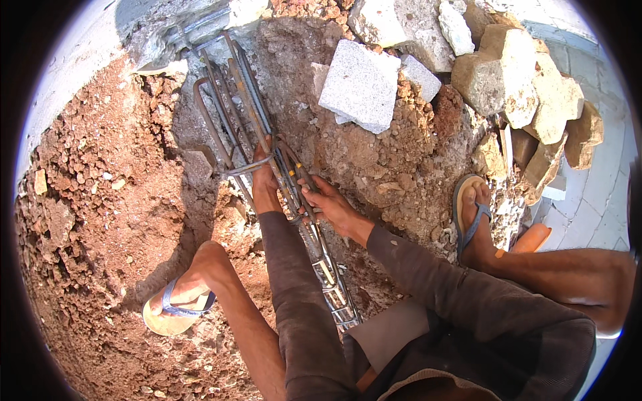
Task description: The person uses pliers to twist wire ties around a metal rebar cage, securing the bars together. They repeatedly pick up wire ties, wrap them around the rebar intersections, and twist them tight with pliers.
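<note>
A long cage of steel rebar (251, 110) runs from the concrete at the top down between my legs, with stirrup rings around its bars. Partly behind the bars, my left hand (265, 179) grips the cage near a stirrup (249, 166); some of its fingers are hidden. My right hand (334, 208) is closed around the handles of what looks like a pair of pincers (292, 164), dark with yellow marks. Their upper end lies against the bars beside my left hand. Below my hands, the narrow lower part of the cage (328, 281) continues toward my lap.
Loose reddish soil (100, 220) spreads on the left. A pale cut stone block (361, 85) lies at upper right, near piled rough rocks (501, 73). Grey paving (588, 214) borders the right side. My sandalled feet (180, 301) straddle the cage.
</note>
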The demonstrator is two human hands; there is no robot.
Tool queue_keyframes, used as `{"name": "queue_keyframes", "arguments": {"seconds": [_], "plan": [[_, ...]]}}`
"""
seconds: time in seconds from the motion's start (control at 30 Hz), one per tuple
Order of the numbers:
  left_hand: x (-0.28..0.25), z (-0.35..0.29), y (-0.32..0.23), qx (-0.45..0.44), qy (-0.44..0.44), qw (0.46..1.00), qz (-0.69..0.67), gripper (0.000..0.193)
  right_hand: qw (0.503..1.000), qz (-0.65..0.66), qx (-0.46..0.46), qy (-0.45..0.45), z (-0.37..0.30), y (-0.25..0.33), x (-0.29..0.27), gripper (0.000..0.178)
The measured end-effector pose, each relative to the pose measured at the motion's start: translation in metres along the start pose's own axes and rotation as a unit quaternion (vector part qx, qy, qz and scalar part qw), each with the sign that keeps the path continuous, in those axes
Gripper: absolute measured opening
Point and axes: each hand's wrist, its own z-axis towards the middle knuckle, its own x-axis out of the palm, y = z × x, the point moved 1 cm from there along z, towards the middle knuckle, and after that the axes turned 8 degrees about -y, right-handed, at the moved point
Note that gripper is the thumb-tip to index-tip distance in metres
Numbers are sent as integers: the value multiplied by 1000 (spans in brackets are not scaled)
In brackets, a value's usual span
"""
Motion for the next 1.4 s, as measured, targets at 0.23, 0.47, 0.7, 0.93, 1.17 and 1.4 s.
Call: {"name": "queue_keyframes", "arguments": {"seconds": [0.23,0.47,0.7,0.93,1.17,1.4], "plan": [[0,-3,0,23,12,997,68,40,999,-40,17,6,2,9,-14,47],[-14,13,9,-8,29,993,112,50,952,-219,-183,-113,16,-18,-5,54],[-9,5,6,15,26,995,97,59,998,47,-35,-15,11,-15,-12,55],[-1,-15,-5,26,-16,991,134,67,941,303,94,116,18,-25,-16,59],[5,-22,-6,38,-45,985,160,76,993,-93,-68,8,10,-22,-24,59],[9,-22,-8,55,-7,986,156,86,763,-537,-238,-269,-4,-27,-1,71]]}}
